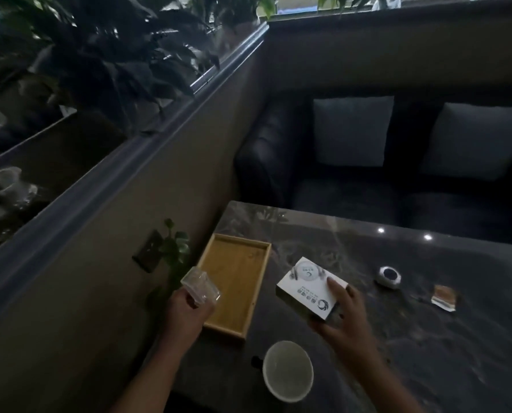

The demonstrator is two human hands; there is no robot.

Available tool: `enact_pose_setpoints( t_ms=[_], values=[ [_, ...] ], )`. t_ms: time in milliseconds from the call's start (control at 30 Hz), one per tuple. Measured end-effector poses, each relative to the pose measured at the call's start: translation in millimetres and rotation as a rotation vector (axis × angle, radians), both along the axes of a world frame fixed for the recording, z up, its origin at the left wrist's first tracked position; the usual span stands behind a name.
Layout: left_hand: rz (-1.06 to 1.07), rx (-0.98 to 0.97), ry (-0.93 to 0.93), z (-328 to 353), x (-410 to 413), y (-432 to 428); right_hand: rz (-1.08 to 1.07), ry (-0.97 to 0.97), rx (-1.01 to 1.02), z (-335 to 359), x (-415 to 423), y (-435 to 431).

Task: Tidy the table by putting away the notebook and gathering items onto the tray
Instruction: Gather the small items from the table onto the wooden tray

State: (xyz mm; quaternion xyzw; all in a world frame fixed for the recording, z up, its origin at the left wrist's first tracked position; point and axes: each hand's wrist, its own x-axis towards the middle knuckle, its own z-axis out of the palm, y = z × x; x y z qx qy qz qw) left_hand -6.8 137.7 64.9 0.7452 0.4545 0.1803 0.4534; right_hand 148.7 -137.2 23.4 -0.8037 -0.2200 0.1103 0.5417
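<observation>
Nearest the camera sits a round pale bowl [287, 370] on the dark marbled table [427, 338], between the person's two forearms. Just beyond it, at the table's left edge, lies the wooden tray [233, 281], a shallow rectangle with a raised rim and nothing resting on its floor. The left hand [186, 308] hovers over the tray's near left corner, fingers closed around a small clear plastic box [200, 287] held tilted above the rim. The right hand [342, 315] is lifted just right of the tray, clamped on a white box [311, 286] with printed round emblems on its top; the thumb presses on the upper face and the fingers curl under the near end, so the box hangs clear of the table at a slant. Well to the right, a small round device [388, 277] with a dark centre and pale ring rests on the table, and further right still lies a small packet [444, 296] with a brown face. Whether the white box is the notebook I cannot tell. Behind the table stands a dark sofa [353, 198] with two grey cushions [353, 131]. On the left, a low wall carries leafy plants [105, 52], and a small green sprig [175, 245] shows beside the tray.
</observation>
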Motion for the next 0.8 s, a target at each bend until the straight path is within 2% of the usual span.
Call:
enact_pose_setpoints(
  t_ms=[333, 600, 800],
  values=[
    [0.015, -0.054, 0.073, -4.7, 46.7, -2.2, 0.143, 0.036, -0.065, -20.8, 10.8, 27.0],
    [0.061, -0.194, 0.037, -6.8, 70.7, 33.8, 0.182, 0.049, -0.158, -30.9, 13.7, 66.2],
    [0.018, -0.190, 0.065, -13.1, 87.2, 65.1, 0.269, 0.057, -0.259, -36.7, 20.6, 104.9]
  ],
)
